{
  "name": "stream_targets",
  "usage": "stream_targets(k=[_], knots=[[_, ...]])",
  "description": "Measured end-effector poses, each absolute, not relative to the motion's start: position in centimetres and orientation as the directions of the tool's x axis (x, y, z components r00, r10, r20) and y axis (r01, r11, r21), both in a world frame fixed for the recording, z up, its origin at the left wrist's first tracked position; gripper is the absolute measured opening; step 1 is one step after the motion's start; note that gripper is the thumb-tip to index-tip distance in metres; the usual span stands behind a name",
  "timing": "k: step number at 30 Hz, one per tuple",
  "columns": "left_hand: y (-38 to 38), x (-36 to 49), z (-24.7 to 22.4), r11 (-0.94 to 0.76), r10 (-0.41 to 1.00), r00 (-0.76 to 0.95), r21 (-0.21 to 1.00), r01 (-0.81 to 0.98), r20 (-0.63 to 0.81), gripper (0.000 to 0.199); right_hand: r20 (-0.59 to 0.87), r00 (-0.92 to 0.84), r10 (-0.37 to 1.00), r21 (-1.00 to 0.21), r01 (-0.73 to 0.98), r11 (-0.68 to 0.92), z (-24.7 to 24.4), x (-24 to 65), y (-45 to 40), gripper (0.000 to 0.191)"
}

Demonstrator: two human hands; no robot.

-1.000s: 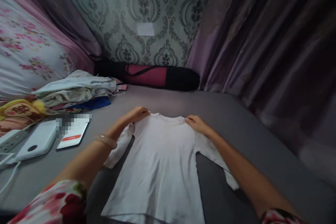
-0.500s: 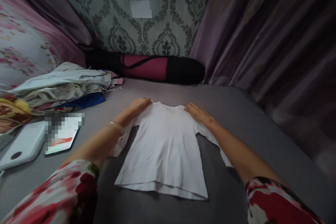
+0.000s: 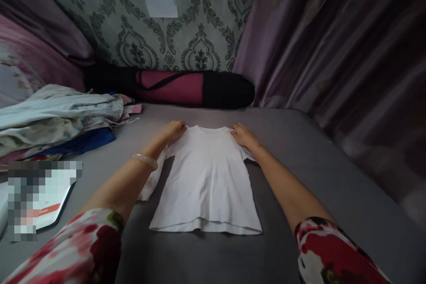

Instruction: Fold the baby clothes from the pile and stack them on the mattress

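Note:
A white long-sleeved shirt (image 3: 208, 177) lies flat, its neckline away from me and its hem towards me. At its left shoulder in the picture, my left hand (image 3: 175, 130) has its fingers closed on the fabric. My right hand (image 3: 244, 135) pinches the opposite shoulder, close to the collar. The left sleeve of the shirt hangs out beside my left forearm, partly covered by it. Most of the other sleeve is hidden under my right forearm.
A grey sheet (image 3: 293, 177) spreads under everything. Piled clothes (image 3: 60, 111) and a phone (image 3: 49, 213) with a blurred screen lie on the left. A long black and magenta bag (image 3: 176, 88) rests along the wall. Purple curtains (image 3: 299, 44) hang on the right.
The view has swung slightly right, so the clothes and phone sit further left. The shirt's hem has moved a little away from me. My right fingers look more curled at the shoulder.

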State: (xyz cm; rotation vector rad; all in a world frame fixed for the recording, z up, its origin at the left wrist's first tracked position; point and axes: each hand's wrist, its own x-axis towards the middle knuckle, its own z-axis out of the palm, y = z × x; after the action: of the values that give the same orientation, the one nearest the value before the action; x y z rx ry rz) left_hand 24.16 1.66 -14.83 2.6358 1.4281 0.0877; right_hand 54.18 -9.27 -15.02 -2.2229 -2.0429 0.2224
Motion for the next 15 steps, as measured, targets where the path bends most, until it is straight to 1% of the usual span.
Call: stream_targets(k=[3,7,9,11,13,15], knots=[[1.9,25.4,-14.7,-0.539,0.836,0.548,0.144,0.83,-0.023,0.034,-0.034,0.066,0.997,-0.247,0.966,-0.072,-15.4,53.5,-8.5,0.035],[1.7,27.5,-15.5,-0.506,0.848,0.528,0.239,0.829,-0.036,0.034,-0.006,0.106,0.994,-0.248,0.963,-0.104,-15.9,52.0,-8.0,0.035],[1.6,28.0,-16.2,-0.515,0.846,0.532,0.28,0.81,0.016,0.031,0.031,0.133,0.991,-0.243,0.962,-0.121,-16.3,51.5,-8.1,0.034],[1.5,28.1,-16.8,-0.557,0.827,0.552,0.298,0.775,0.11,0.028,0.072,0.147,0.986,-0.242,0.962,-0.126,-16.7,51.2,-8.1,0.034],[1.4,27.9,-17.0,-0.603,0.798,0.567,0.27,0.751,0.203,0.026,0.117,0.148,0.982,-0.234,0.965,-0.117,-17.0,51.1,-8.0,0.032],[1.3,27.6,-17.0,-0.627,0.774,0.571,0.208,0.75,0.273,0.027,0.161,0.145,0.976,-0.218,0.97,-0.109,-17.2,51.1,-7.8,0.031]])
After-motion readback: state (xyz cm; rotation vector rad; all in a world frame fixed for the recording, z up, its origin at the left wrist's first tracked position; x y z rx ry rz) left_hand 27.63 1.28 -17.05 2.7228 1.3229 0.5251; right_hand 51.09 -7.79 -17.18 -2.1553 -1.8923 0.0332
